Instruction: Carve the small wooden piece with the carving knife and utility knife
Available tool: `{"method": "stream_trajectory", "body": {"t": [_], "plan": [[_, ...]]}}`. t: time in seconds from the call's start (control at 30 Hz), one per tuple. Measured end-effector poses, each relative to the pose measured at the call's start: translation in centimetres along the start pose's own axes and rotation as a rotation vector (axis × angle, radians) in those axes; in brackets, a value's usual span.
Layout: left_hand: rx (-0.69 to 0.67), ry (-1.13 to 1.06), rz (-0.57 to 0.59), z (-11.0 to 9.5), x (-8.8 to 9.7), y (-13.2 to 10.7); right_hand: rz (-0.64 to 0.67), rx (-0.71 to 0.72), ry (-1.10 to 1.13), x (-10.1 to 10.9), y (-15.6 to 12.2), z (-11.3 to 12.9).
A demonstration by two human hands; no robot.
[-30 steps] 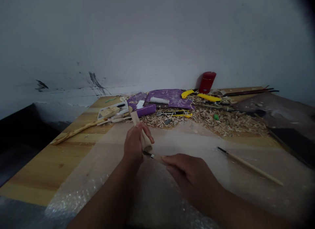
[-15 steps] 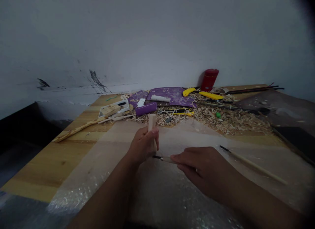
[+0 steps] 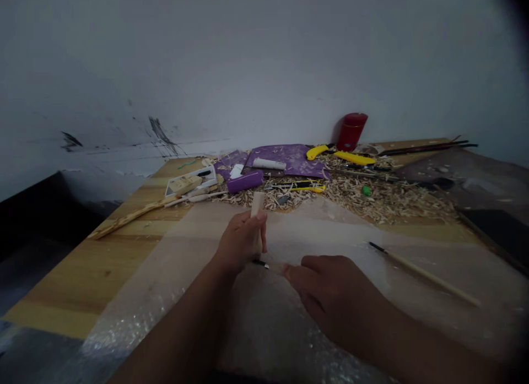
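Observation:
My left hand is wrapped round a pale wooden block, whose squared top sticks up above the fingers. The block stands nearly upright, leaning slightly right. From the right, my right hand pinches a paintbrush by its pale handle. The brush's dark tip meets the lower end of the block, just under my left hand; exact contact is hard to make out. A second brush, long and pale with a dark tip, lies to the right on clear plastic sheeting.
Wood shavings cover the back of the wooden table. Among them lie a yellow box cutter, yellow-handled tools and a purple roll. A red canister stands by the wall. At left are a white tray and a peeled stick.
My right hand has shifted slightly left and down, bringing the brush tip left and tilting the brush more. The block's top has leaned a little to the right.

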State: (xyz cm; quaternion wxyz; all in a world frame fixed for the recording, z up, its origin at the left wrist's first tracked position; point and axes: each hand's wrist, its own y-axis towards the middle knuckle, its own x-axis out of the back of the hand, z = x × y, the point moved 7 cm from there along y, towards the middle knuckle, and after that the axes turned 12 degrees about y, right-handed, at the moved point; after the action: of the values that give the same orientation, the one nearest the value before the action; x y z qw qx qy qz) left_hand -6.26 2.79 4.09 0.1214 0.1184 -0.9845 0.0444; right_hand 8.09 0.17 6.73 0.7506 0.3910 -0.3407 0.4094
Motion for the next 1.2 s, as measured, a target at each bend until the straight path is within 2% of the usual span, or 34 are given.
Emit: {"method": "stream_trajectory", "body": {"t": [0.17, 0.3, 0.4, 0.53, 0.6, 0.7, 0.8, 0.9, 0.97, 1.07, 1.2], "plan": [[0.021, -0.024, -0.137, 0.3, 1.0, 0.0, -0.051, 0.043, -0.08, -0.7, 0.0, 0.5], [-0.003, -0.148, -0.197, 0.3, 1.4, 0.1, -0.122, 0.045, -0.082, -0.6, 0.0, 0.1], [-0.016, -0.282, -0.233, 0.3, 1.7, 0.3, -0.22, -0.03, 0.113, 0.7, 0.0, -1.4], [-0.097, -0.326, -0.303, 0.2, 1.9, 0.2, -0.343, -0.314, 0.564, 1.6, 0.1, -5.2], [-0.194, -0.251, -0.248, -0.4, 1.1, 0.1, -0.361, -0.441, 0.779, 0.8, 0.3, -6.8], [-0.371, -0.181, -0.059, -1.7, -1.0, -0.5, -0.433, -0.55, 0.99, -0.6, 0.5, -8.6], [-0.557, -0.05, -0.001, -3.2, -2.1, -1.6, -0.524, -0.59, 1.057, -1.4, 0.5, -9.7], [-0.675, 0.053, 0.035, -4.1, -2.6, -2.3, -0.567, -0.602, 1.074, -1.5, 0.4, -10.1], [-0.721, 0.078, 0.067, -4.3, -2.8, -2.6, -0.589, -0.607, 1.051, -1.2, 0.3, -10.2], [-0.743, 0.143, 0.116, -4.6, -2.9, -2.9, -0.608, -0.59, 0.896, -0.4, 0.2, -10.4], [-0.664, 0.177, 0.241, -4.6, -2.9, -2.8, -0.675, -0.586, 0.724, 1.3, -0.4, -11.8]]}}
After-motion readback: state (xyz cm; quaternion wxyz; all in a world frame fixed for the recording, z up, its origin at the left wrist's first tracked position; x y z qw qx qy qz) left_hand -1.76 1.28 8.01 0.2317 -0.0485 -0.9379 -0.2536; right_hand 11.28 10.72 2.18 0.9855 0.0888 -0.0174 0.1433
